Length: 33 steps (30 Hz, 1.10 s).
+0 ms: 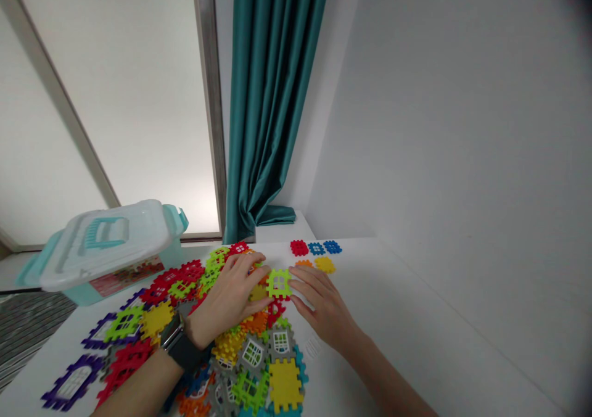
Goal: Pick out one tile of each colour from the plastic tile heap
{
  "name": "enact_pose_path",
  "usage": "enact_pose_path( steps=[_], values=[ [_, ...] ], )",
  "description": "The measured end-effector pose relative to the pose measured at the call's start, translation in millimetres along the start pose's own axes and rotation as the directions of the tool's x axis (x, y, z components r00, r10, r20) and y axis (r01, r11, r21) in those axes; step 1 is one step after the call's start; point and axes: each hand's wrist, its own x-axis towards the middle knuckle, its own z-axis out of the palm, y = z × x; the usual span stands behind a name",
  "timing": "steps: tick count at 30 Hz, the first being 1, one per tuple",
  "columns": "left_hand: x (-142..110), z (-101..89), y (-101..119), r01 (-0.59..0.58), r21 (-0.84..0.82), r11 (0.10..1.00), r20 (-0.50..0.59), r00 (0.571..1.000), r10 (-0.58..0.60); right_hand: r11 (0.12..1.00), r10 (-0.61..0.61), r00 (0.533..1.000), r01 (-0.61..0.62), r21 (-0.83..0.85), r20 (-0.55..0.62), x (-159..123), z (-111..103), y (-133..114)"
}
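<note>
A lime-green window block (279,284), square with toothed edges, is held between my two hands above the right side of a block pile. My left hand (240,284), with a dark watch on the wrist, grips its left edge between thumb and fingers. Along its right edge, the fingers and thumb of my right hand (321,306) close on the same block. Just below it, red blocks (276,312) show in the pile. Beyond my right hand lie a yellow block (325,264) and an orange block (304,263), the latter partly hidden by my fingers.
A lidded plastic box (115,244) stands at the table's back left. Interlocking blocks of many colours spread across the left and middle, among them a purple frame (74,381). Red (299,248) and blue blocks (332,247) lie in a row at the back. A teal curtain (272,96) hangs behind.
</note>
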Motion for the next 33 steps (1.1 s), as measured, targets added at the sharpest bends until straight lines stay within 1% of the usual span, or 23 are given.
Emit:
enact_pose_path(
  steps=[4,8,12,15,17,19,21,24,27,29,31,33],
  values=[
    [-0.4,0.9,0.4,0.006,-0.015,1.000,0.011,1.000,-0.006,1.000,0.004,1.000,-0.004,0.005,0.002,-1.2,1.0,0.2],
    [-0.1,1.8,0.0,0.022,-0.051,0.998,0.013,1.000,-0.021,1.000,-0.015,1.000,0.015,-0.005,-0.023,-0.1,0.2,-0.9],
    [-0.7,4.1,-2.1,0.069,-0.178,0.982,0.029,0.997,-0.065,0.997,-0.073,0.996,0.072,-0.030,-0.043,2.7,-3.9,-2.2],
    [-1.4,5.5,-2.7,0.117,-0.302,0.946,0.073,0.992,-0.100,0.993,-0.119,0.991,0.117,-0.032,-0.059,4.0,-6.7,-3.0],
    [-1.2,5.5,-2.3,0.153,-0.376,0.914,0.111,0.987,-0.120,0.994,-0.113,0.990,0.114,-0.003,-0.085,4.1,-6.6,-4.5],
    [-0.3,5.0,-1.7,0.179,-0.432,0.884,0.140,0.982,-0.130,0.998,-0.037,0.989,0.044,0.050,-0.140,3.7,-4.4,-7.5],
    [0.9,4.4,-1.3,0.195,-0.465,0.863,0.155,0.978,-0.137,0.987,0.116,0.976,-0.094,0.128,-0.186,3.5,-0.5,-11.6],
    [2.6,4.0,-1.6,0.201,-0.500,0.842,0.147,0.978,-0.147,0.915,0.352,0.918,-0.297,0.272,-0.180,3.3,7.3,-15.8],
    [3.9,4.0,-2.6,0.207,-0.561,0.801,0.146,0.978,-0.150,0.805,0.506,0.854,-0.417,0.422,-0.121,1.9,16.0,-14.4],
    [4.7,3.9,-3.4,0.226,-0.608,0.761,0.168,0.974,-0.155,0.710,0.590,0.806,-0.489,0.507,-0.048,0.0,21.3,-11.5],
    [5.5,3.5,-4.2,0.258,-0.641,0.723,0.197,0.966,-0.169,0.615,0.654,0.756,-0.557,0.558,0.034,-2.1,25.4,-8.6],
    [6.2,2.8,-4.8,0.295,-0.658,0.693,0.229,0.955,-0.190,0.557,0.687,0.720,-0.605,0.570,0.093,-3.6,27.9,-6.4]
  ],
)
